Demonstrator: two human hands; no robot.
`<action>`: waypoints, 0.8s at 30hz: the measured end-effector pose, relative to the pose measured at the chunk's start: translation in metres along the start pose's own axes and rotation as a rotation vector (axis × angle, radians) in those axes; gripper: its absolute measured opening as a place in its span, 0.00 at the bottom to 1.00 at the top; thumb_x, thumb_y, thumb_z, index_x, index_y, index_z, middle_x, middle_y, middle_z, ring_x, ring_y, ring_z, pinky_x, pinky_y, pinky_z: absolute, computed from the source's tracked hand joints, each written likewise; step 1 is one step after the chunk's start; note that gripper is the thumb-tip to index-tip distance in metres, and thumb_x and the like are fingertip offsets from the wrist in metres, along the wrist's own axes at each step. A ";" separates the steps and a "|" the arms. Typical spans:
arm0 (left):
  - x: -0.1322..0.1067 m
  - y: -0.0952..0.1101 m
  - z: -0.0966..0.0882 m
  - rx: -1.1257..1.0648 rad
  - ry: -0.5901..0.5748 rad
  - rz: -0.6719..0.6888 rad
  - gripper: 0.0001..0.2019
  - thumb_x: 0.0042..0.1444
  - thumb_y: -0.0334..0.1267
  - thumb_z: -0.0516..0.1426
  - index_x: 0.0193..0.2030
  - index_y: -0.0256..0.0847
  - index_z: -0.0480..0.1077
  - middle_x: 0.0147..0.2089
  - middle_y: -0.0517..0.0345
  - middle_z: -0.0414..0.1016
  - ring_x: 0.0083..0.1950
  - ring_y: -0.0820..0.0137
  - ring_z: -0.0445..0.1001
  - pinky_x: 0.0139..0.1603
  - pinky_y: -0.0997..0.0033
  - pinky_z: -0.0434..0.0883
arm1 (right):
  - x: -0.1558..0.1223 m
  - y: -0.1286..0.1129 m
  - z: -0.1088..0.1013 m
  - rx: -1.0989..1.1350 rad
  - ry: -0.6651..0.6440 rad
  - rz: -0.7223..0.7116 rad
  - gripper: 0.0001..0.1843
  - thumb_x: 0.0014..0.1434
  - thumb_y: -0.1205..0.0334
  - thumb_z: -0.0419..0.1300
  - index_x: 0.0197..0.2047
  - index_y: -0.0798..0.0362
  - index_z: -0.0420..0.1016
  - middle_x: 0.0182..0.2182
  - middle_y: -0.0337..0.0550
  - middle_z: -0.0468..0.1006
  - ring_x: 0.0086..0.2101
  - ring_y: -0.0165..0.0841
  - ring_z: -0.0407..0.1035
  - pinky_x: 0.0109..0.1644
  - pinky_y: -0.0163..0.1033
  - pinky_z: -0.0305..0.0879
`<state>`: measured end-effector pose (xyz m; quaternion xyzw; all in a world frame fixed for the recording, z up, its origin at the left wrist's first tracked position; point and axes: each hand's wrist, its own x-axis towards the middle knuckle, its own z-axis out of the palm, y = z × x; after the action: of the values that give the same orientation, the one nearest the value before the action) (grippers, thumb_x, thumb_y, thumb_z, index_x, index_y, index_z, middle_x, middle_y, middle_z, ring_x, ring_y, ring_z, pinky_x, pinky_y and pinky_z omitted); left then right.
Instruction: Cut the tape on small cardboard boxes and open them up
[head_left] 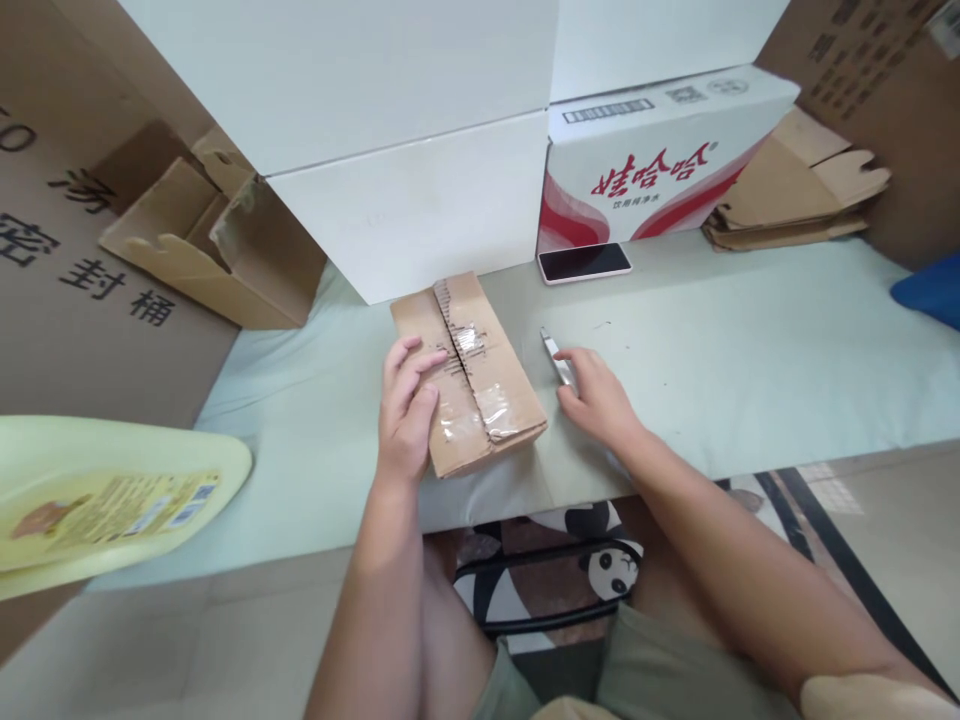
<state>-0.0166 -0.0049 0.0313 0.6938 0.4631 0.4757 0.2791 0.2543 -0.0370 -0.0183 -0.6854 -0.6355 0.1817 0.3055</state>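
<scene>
A small brown cardboard box (507, 395) lies on the pale green cloth, its top seam ragged and partly covered with clear tape. My left hand (405, 410) holds it by its left side, with thumb and fingers curved over the top near the seam. To the right of the box, my right hand (600, 395) grips a silver box cutter (556, 352) between thumb and fingers. The cutter points away from me, apart from the box, close above the cloth. Whether its blade is out is too small to tell.
A phone (585, 263) lies before a white carton with red print (637, 190). Large white boxes (420, 210) stand behind. Open cardboard (202, 250) sits back left, folded cardboard (795, 190) back right. A yellow bottle (127, 500) is at left, a blue object (930, 290) at right.
</scene>
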 end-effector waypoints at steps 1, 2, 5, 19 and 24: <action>-0.002 0.002 0.003 0.009 0.014 -0.004 0.16 0.65 0.50 0.55 0.52 0.47 0.78 0.67 0.49 0.66 0.74 0.54 0.62 0.77 0.51 0.61 | 0.001 0.001 -0.003 0.059 -0.011 0.018 0.27 0.54 0.67 0.53 0.58 0.53 0.74 0.50 0.56 0.80 0.40 0.45 0.75 0.49 0.52 0.73; -0.002 0.003 0.006 0.015 0.029 -0.006 0.15 0.65 0.48 0.55 0.52 0.47 0.78 0.67 0.50 0.66 0.74 0.54 0.63 0.77 0.52 0.62 | 0.002 0.002 -0.006 0.127 -0.026 0.042 0.27 0.54 0.67 0.53 0.58 0.52 0.74 0.48 0.54 0.81 0.38 0.43 0.75 0.50 0.53 0.74; -0.001 0.007 0.017 0.013 0.065 0.004 0.14 0.64 0.45 0.55 0.51 0.47 0.78 0.66 0.50 0.66 0.73 0.55 0.63 0.76 0.54 0.62 | 0.004 0.004 -0.013 0.332 -0.051 0.156 0.28 0.55 0.67 0.53 0.59 0.50 0.72 0.39 0.46 0.83 0.29 0.39 0.73 0.48 0.53 0.76; 0.011 0.002 0.051 -0.047 -0.010 0.126 0.18 0.69 0.52 0.52 0.54 0.47 0.76 0.68 0.49 0.66 0.74 0.54 0.64 0.77 0.49 0.63 | -0.011 0.000 -0.032 0.562 0.435 -0.138 0.12 0.65 0.62 0.61 0.51 0.48 0.79 0.55 0.49 0.79 0.42 0.35 0.81 0.55 0.51 0.82; 0.013 0.000 0.050 0.008 -0.069 0.197 0.22 0.72 0.57 0.49 0.57 0.48 0.76 0.68 0.49 0.67 0.74 0.54 0.65 0.77 0.47 0.64 | -0.009 0.012 -0.021 0.507 0.512 -0.194 0.15 0.70 0.62 0.57 0.57 0.48 0.78 0.49 0.47 0.82 0.39 0.32 0.83 0.47 0.44 0.83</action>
<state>0.0307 0.0090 0.0170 0.7531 0.3845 0.4749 0.2440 0.2758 -0.0495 -0.0110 -0.5479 -0.5354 0.1262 0.6302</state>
